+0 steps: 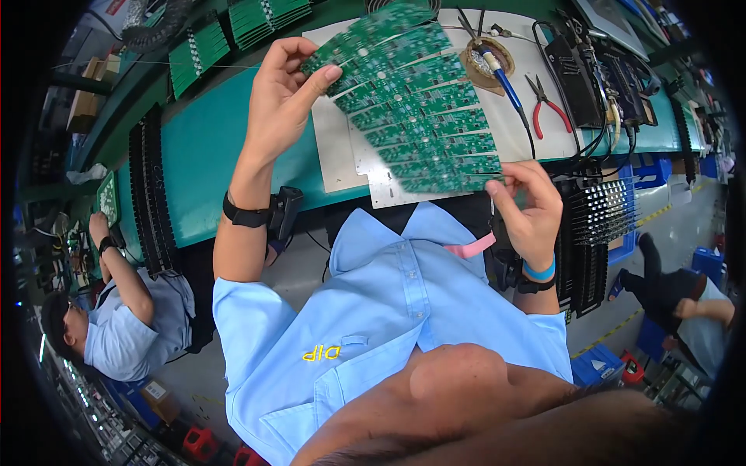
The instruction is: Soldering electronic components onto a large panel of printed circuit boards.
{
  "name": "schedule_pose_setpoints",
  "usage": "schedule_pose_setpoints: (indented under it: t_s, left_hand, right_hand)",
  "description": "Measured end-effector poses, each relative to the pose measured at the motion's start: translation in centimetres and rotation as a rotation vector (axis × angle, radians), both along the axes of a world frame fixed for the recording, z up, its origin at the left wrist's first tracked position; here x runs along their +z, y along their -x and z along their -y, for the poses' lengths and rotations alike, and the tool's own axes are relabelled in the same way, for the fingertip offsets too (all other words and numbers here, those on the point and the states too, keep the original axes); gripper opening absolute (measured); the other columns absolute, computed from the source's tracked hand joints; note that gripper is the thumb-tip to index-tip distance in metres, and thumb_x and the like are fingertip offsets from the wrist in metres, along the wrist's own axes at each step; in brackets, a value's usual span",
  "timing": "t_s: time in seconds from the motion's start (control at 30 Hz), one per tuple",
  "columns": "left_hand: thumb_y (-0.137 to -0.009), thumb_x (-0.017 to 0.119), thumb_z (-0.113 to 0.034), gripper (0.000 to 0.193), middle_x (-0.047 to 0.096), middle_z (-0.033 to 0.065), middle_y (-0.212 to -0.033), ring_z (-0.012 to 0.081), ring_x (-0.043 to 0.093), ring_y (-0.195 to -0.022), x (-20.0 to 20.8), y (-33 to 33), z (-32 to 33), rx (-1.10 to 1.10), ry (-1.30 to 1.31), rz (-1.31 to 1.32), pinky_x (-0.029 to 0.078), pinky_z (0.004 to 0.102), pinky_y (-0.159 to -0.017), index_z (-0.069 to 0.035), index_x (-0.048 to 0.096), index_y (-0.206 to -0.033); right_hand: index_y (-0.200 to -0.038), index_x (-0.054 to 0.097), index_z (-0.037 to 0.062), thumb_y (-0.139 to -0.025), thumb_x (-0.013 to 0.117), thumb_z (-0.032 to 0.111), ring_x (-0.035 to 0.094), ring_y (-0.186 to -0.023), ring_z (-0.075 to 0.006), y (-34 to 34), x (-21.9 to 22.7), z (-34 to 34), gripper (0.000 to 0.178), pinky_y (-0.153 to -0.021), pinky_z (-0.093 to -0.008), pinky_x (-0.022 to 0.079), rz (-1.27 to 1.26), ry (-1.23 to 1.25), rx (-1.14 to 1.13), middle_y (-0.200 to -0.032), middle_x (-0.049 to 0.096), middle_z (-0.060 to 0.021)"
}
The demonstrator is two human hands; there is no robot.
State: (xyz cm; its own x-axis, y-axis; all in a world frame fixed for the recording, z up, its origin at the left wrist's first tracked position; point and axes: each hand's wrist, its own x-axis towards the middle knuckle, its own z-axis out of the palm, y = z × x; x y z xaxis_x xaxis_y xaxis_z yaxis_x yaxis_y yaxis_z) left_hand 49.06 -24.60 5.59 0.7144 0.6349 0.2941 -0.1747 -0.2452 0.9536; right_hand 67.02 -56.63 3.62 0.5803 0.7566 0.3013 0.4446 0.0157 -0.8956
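Note:
A large green circuit board panel, cut by slits into several strips and full of small parts, is held up over the bench between both hands. My left hand pinches its left edge, thumb on the face toward me. At the lower right corner my right hand grips the panel between thumb and fingers. The panel is tilted and slightly blurred. Behind it lies a white sheet, partly covered, with a bare metal plate showing under the panel's lower edge.
Right of the panel lie a blue-handled soldering iron, a round tin and red-handled pliers. More green panels stand at the far left. A black slotted rail crosses the green bench mat. Co-workers sit at left and right.

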Motion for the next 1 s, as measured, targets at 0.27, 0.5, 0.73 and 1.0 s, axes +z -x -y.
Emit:
schedule_pose_setpoints:
  t_s: [0.27,0.5,0.73,1.0]
  left_hand:
    - [-0.087,0.085,-0.003,0.034,0.073,0.0114,-0.116,0.0184,0.069,-0.105,-3.3,3.1,0.0,0.005,-0.261,0.120,0.056,0.0331,-0.096,-0.004,0.061,-0.112]
    - [-0.084,0.089,-0.006,0.037,0.074,0.0131,-0.118,0.0225,0.070,-0.112,-4.3,4.4,1.5,0.063,-0.229,0.125,0.056,0.0364,-0.101,-0.004,0.062,-0.110]
    - [-0.084,0.089,-0.007,0.038,0.075,0.0132,-0.118,0.0243,0.070,-0.115,-4.4,5.1,2.0,0.057,-0.229,0.144,0.055,0.0377,-0.103,-0.004,0.062,-0.110]
    - [-0.086,0.086,-0.004,0.035,0.075,0.0134,-0.118,0.0263,0.069,-0.117,-4.6,5.3,2.7,0.086,-0.221,0.179,0.055,0.0392,-0.105,-0.004,0.062,-0.111]
  right_hand:
    - [-0.109,0.076,-0.0016,-0.085,0.078,-0.016,0.059,-0.084,-0.0139,0.3,0.8,0.6,0.029,-0.070,-0.0239,0.048,0.335,-0.246,-0.024,-0.102,0.060,-0.0084]
    - [-0.108,0.077,0.0006,-0.084,0.079,-0.016,0.061,-0.083,-0.0158,0.5,-0.1,0.9,0.029,-0.068,-0.0244,0.049,0.360,-0.263,-0.001,-0.103,0.059,-0.0085]
    - [-0.107,0.079,0.0012,-0.081,0.081,-0.015,0.058,-0.078,-0.0136,0.9,-0.5,0.9,0.031,-0.062,-0.0237,0.046,0.363,-0.316,-0.006,-0.101,0.058,-0.0084]
    - [-0.106,0.077,0.0013,-0.083,0.080,-0.015,0.061,-0.084,-0.0177,1.3,-0.8,1.4,0.028,-0.069,-0.0252,0.049,0.349,-0.302,-0.004,-0.102,0.059,-0.0086]
